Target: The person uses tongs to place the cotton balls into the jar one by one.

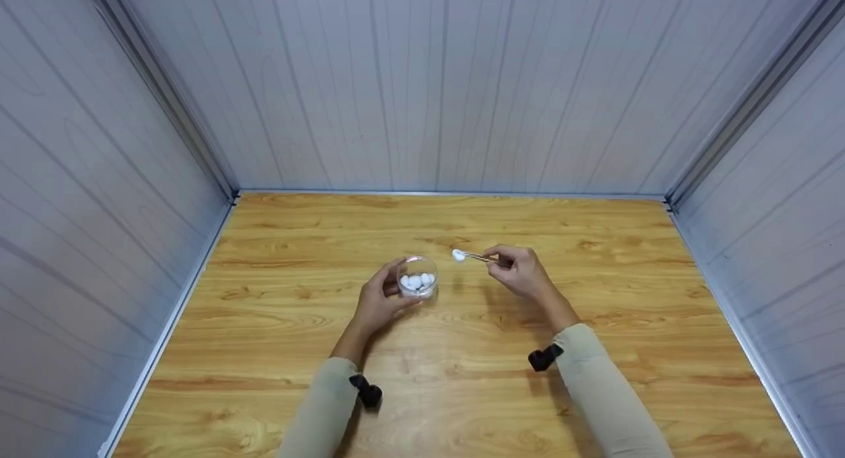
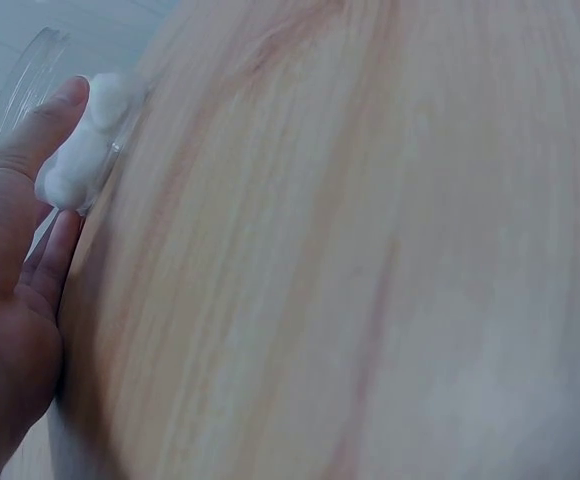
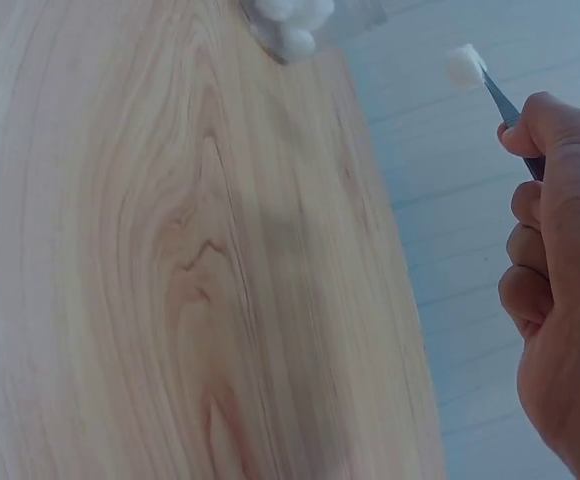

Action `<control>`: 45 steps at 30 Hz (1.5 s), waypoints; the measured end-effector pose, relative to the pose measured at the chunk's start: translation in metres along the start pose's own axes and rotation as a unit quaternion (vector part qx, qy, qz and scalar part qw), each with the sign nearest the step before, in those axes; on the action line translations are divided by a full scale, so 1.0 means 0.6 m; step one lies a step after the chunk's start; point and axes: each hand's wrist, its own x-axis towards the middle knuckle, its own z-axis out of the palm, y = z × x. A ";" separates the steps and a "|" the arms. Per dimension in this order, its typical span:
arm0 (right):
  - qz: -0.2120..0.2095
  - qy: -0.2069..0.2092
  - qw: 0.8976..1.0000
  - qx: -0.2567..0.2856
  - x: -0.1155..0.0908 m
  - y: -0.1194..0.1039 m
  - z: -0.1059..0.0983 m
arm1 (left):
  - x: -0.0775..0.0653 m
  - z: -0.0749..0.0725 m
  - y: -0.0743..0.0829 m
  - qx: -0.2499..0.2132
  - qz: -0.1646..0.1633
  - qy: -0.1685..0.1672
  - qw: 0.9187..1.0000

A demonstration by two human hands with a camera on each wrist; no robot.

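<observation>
A clear plastic cup [image 1: 417, 263] stands near the middle of the wooden table, and several white cotton balls [image 1: 417, 282] lie in it. My left hand [image 1: 379, 298] grips the cup from its left side, the thumb along the near wall; the left wrist view shows the thumb over the cotton balls [image 2: 90, 140] seen through the plastic. To the right, my right hand [image 1: 521, 271] pinches metal tweezers [image 1: 476, 256] between thumb and forefinger. Their tips hold one cotton ball [image 3: 465, 67], raised above the table and a short way right of the cup.
The wood-grain table [image 1: 462, 392] is bounded by pale panel walls [image 1: 422, 88] at the back and on both sides. A small black camera [image 1: 367, 392] is strapped to the left wrist, another black camera [image 1: 544, 358] to the right.
</observation>
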 end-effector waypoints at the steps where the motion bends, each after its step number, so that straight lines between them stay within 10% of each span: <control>1: -0.004 0.001 1.000 0.000 0.001 0.000 0.004 | 0.000 0.000 0.000 0.000 -0.002 0.000 1.000; 45: -0.033 -0.042 0.998 -0.027 0.056 -0.049 0.088 | -0.001 -0.002 -0.002 0.004 0.001 0.017 1.000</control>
